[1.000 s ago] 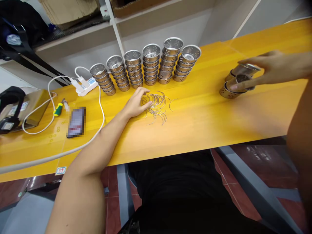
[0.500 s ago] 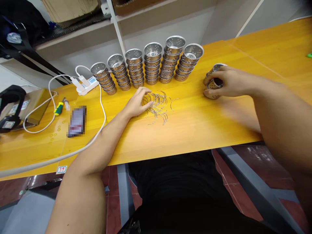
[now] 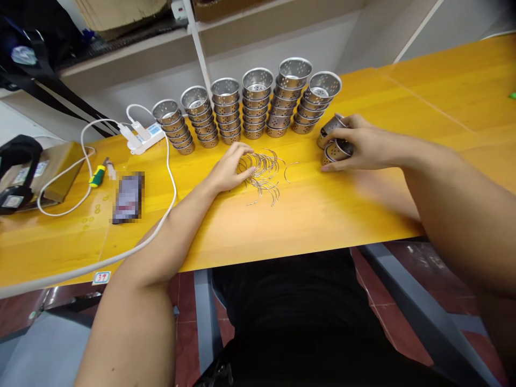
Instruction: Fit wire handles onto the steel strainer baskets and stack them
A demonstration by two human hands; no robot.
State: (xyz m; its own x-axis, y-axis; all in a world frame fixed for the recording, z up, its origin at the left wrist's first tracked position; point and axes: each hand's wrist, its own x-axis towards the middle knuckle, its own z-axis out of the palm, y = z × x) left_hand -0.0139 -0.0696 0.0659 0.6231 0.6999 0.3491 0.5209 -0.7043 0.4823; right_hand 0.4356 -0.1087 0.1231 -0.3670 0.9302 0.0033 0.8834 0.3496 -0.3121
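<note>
My right hand (image 3: 358, 142) is wrapped round two perforated metal cups (image 3: 336, 150) on the table, right of the stacks; they lean toward the left. My left hand (image 3: 236, 169) rests on the table with thumb and fingers apart, at the left edge of a loose pile of thin curved metal wires (image 3: 264, 169). Its fingertips touch or nearly touch the wires, and nothing is gripped in it. Behind the wires stand several stacks of perforated metal cups (image 3: 254, 105) in a row.
A white power strip (image 3: 147, 138) with cables, a green-yellow screwdriver (image 3: 97, 176), a blurred-out phone (image 3: 128, 198) and a cardboard box (image 3: 66, 174) with black headphones (image 3: 20, 172) lie on the left. Shelves (image 3: 242, 21) stand behind the table.
My right hand has moved left toward the stacks, bringing the two cups with it, now more tilted. My left hand has stayed by the wires.
</note>
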